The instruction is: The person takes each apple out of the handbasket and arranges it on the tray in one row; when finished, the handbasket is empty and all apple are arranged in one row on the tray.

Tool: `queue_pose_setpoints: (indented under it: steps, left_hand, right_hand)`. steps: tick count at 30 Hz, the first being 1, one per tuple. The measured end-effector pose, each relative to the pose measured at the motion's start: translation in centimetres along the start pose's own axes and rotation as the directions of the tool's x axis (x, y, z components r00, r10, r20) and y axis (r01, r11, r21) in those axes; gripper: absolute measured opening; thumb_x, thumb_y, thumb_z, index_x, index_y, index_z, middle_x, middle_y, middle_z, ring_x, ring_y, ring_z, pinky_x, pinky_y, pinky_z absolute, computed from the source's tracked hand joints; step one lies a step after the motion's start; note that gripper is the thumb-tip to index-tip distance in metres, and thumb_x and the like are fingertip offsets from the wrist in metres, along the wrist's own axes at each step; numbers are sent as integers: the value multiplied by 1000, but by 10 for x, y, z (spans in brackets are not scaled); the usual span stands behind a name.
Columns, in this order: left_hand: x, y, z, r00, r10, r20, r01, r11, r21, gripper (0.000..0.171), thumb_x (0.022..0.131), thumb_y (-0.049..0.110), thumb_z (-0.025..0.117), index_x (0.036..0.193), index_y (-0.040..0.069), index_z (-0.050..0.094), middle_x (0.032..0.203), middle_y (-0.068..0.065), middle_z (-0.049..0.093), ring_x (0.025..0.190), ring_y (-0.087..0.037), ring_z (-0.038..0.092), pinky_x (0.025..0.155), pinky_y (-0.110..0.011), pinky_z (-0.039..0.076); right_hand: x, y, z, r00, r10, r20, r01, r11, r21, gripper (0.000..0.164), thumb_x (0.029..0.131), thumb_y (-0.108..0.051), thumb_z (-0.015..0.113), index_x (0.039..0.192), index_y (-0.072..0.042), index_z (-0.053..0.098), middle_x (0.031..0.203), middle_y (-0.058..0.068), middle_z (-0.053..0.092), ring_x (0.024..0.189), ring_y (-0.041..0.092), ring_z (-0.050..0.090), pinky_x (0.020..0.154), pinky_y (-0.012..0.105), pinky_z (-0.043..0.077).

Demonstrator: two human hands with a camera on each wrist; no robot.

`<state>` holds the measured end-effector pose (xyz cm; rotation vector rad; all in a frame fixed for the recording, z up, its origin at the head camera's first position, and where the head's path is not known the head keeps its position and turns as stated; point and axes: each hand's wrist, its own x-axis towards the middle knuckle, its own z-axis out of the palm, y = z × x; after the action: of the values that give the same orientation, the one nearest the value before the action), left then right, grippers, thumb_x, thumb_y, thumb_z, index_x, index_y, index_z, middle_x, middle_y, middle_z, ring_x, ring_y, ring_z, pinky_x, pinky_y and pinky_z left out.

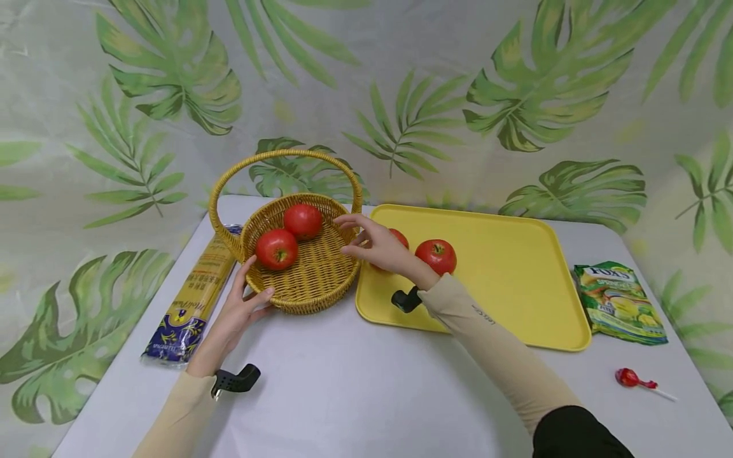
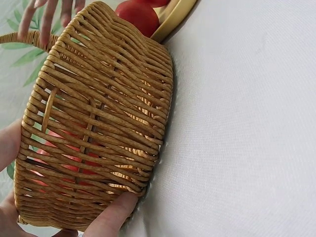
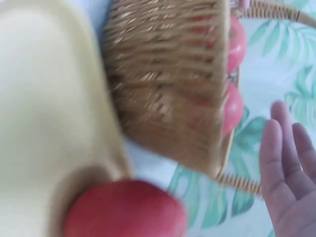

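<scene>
A wicker basket (image 1: 312, 280) with a tall handle holds two red apples, one (image 1: 303, 221) behind the other (image 1: 277, 249). My left hand (image 1: 243, 312) grips the basket's near left side, its thumb (image 2: 114, 215) pressed low on the woven wall. Over the basket's right rim hovers my right hand (image 1: 383, 247), fingers loosely extended and holding nothing. Beneath and beside that hand, two more red apples lie on a yellow tray (image 1: 504, 286). One apple (image 1: 438, 256) shows well; the other (image 1: 399, 238) is partly hidden by the hand.
A spaghetti packet (image 1: 191, 292) lies left of the basket, partly under its handle side. To the tray's right are a green candy bag (image 1: 621, 302) and, nearer, a red lollipop (image 1: 628, 377). A leaf-patterned cloth (image 1: 412, 127) hangs behind the white table (image 1: 343, 381).
</scene>
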<state>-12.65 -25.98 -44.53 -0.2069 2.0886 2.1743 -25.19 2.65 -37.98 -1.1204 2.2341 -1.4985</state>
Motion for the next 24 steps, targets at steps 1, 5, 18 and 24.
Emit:
queue_pose_setpoints:
  steps: [1, 5, 18, 24]
  left_hand:
    - [0, 0, 0, 1000, 0, 0, 0, 1000, -3, 82, 97, 13, 58, 154, 30, 2, 156, -10, -13, 139, -44, 14, 103, -58, 32]
    - [-1, 2, 1, 1000, -7, -2, 7, 1000, -12, 82, 97, 11, 56, 154, 31, 0, 157, -9, -14, 139, -43, 14, 104, -58, 31]
    - [1, 0, 0, 1000, 2, -2, -2, 1000, 26, 78, 99, 11, 53, 154, 29, 1, 156, -11, -15, 138, -46, 14, 102, -58, 34]
    - [0, 2, 0, 1000, 2, -3, -2, 1000, 15, 78, 99, 10, 53, 154, 29, 1, 156, -9, -17, 138, -44, 14, 103, -57, 34]
  right_hand:
    - [6, -2, 4, 1000, -1, 23, 1, 1000, -1, 50, 92, -16, 65, 138, -11, 45, 130, 10, 50, 88, 22, 62, 80, 37, 52]
    - [28, -9, 19, 995, -15, 94, 16, 1000, -11, 52, 92, -18, 65, 140, -12, 44, 132, 9, 49, 96, 20, 60, 83, 33, 52]
    - [84, -15, 56, 962, 2, 273, 10, 999, -43, 59, 91, -5, 63, 145, -6, 38, 148, 13, 35, 133, 30, 35, 103, 39, 39]
    - [100, -9, 68, 937, 70, 341, -4, 982, -190, 66, 88, -9, 64, 148, -8, 36, 149, 10, 35, 134, 25, 32, 104, 35, 36]
